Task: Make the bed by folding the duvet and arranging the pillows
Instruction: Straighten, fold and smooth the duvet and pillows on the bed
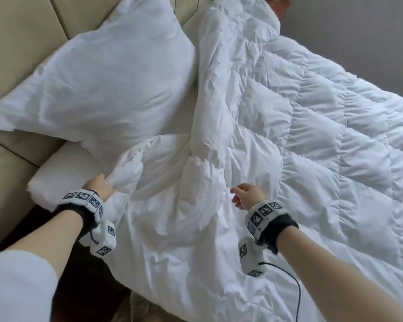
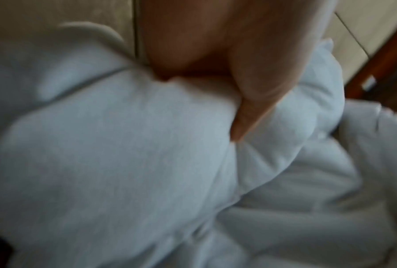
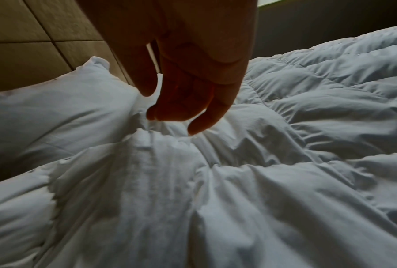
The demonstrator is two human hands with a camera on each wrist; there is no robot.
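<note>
A white quilted duvet (image 1: 300,145) lies rumpled across the bed, with a thick ridge running from the far end towards me. My left hand (image 1: 102,185) grips a bunched corner of the duvet (image 2: 147,145) at the near left, thumb (image 2: 257,101) pressed into the fabric. My right hand (image 1: 244,197) hovers just above the duvet (image 3: 238,181) near its middle, fingers (image 3: 199,125) loosely curled and holding nothing. A large white pillow (image 1: 107,75) leans against the headboard at the left; the pillow (image 3: 43,112) also shows in the right wrist view.
A beige padded headboard (image 1: 16,43) runs along the left. A bare strip of mattress (image 1: 58,166) shows beside my left hand. Grey floor (image 1: 358,31) lies beyond the bed's far side. A black cable (image 1: 293,287) trails from my right wrist. Dark wood furniture (image 2: 380,59) stands nearby.
</note>
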